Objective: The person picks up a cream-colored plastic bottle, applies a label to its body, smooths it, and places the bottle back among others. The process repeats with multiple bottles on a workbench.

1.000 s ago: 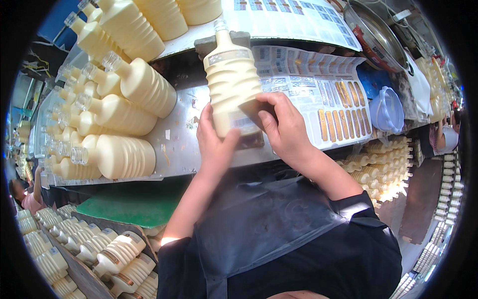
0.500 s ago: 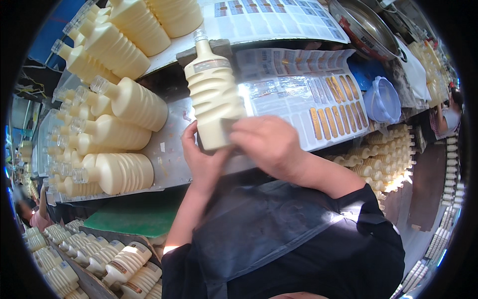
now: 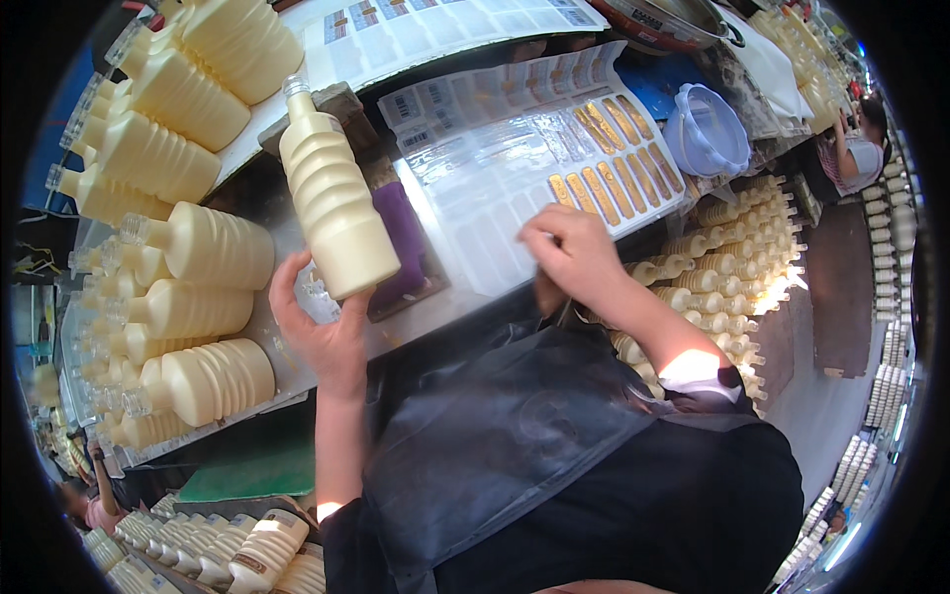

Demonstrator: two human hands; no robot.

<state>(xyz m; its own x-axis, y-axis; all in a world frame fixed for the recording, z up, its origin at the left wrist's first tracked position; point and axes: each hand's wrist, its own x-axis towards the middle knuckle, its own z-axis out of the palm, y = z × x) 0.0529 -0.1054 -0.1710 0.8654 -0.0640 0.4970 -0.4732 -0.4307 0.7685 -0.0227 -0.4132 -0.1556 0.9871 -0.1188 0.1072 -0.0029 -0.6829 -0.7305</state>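
A cream, ribbed bottle with a clear threaded neck lies at a slant, its neck on a worn dark block. My left hand holds it at the base, fingers and thumb on either side. Over the near edge of a label sheet is my right hand, its fingers curled together. Whether anything is pinched in them is hidden. Gold strip labels remain stuck on the sheet's right part, beside the right hand. A purple pad lies just right of the bottle.
Stacked cream bottles fill the left side. A second label sheet covers the raised shelf at the back. A light-blue bucket and a wide metal pan stand to the right. Rows of bottles lie lower right; people work farther off.
My right hand has left the bottle and moved right to the label sheet. The bottle has turned, so its front label no longer shows fully. The view has shifted rightward, uncovering the purple pad.
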